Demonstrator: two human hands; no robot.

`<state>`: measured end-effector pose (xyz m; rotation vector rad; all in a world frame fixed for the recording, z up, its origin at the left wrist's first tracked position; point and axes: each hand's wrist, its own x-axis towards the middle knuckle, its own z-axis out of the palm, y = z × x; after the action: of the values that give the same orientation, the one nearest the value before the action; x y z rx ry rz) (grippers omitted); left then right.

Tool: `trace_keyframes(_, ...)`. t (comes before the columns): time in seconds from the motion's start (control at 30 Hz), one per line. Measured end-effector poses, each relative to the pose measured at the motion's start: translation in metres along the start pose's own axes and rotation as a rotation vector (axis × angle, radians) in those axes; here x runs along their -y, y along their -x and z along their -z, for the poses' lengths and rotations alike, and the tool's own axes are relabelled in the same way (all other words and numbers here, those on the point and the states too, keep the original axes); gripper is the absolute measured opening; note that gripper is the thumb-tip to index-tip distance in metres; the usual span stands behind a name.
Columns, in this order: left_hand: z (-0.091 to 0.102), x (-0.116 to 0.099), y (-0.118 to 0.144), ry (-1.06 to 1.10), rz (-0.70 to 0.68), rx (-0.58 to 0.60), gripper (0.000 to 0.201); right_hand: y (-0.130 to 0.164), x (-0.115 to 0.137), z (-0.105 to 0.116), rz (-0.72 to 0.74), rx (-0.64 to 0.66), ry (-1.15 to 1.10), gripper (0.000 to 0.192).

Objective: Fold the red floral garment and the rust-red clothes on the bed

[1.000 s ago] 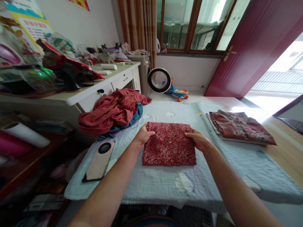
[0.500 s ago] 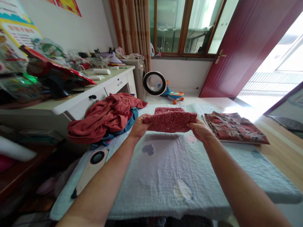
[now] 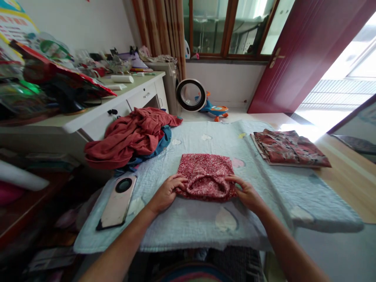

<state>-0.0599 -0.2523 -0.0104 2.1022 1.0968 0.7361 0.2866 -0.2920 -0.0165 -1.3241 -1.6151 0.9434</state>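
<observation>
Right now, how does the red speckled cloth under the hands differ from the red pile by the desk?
The speckled cloth is folded into a flat rectangle; the red pile is crumpled. The cloth has a fine white print; the pile is plain. Both hands touch the cloth; none touches the pile. Both lie on the pale blue quilt.

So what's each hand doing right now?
Left hand: gripping the left edge of the red cloth.
Right hand: gripping its right edge.

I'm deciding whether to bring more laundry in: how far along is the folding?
Done: a red patterned garment lies folded at the right. In hand: both the left hand and right hand press a red speckled cloth. Left: a rumpled rust-red and blue clothes heap.
</observation>
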Motion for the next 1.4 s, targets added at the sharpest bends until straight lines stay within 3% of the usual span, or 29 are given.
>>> trace_keyframes(0.1, 0.007, -0.004, 0.010, -0.069, -0.002, -0.041, 0.041, 0.011, 0.002, 0.008, 0.059, -0.004, 0.176, 0.033)
trace_keyframes(0.23, 0.003, -0.024, 0.008, -0.137, -0.031, -0.119, 0.031, 0.013, 0.022, 0.010, 0.077, -0.189, 0.385, 0.025)
trace_keyframes(0.3, -0.008, -0.035, 0.003, -0.176, -0.063, -0.110, 0.026, 0.011, 0.036, 0.002, 0.146, -0.224, 0.447, 0.020)
trace_keyframes(0.4, -0.028, -0.048, -0.004, -0.265, -0.050, -0.145, 0.036, 0.012, 0.051, -0.018, 0.201, -0.193, 0.546, 0.023)
trace_keyframes(0.57, -0.042, -0.055, -0.007, -0.333, 0.060, -0.230, 0.027, 0.018, 0.049, -0.041, 0.059, -0.196, 0.765, 0.024)
trace_keyframes(0.67, -0.042, -0.055, -0.010, -0.363, 0.121, -0.216, 0.018, 0.018, 0.045, -0.044, 0.006, -0.163, 0.759, 0.016)
trace_keyframes(0.87, -0.041, -0.065, -0.014, -0.500, 0.045, -0.191, 0.041, 0.013, 0.049, -0.046, 0.142, -0.152, 0.798, 0.028)
trace_keyframes(1.0, -0.040, -0.072, -0.012, -0.659, -0.006, -0.044, 0.029, 0.017, 0.050, -0.049, 0.158, -0.096, 0.847, 0.027)
trace_keyframes(1.13, -0.035, -0.072, -0.016, -0.604, -0.021, 0.005, 0.017, 0.017, 0.052, -0.044, 0.168, -0.053, 0.775, 0.018)
trace_keyframes(1.27, -0.033, -0.060, -0.032, -0.487, -0.062, -0.074, 0.029, 0.006, 0.055, -0.047, 0.210, -0.133, 0.752, 0.030)
trace_keyframes(1.4, -0.046, -0.037, -0.040, -0.502, -0.020, -0.006, 0.044, 0.002, 0.047, -0.066, 0.211, -0.030, 0.823, 0.048)
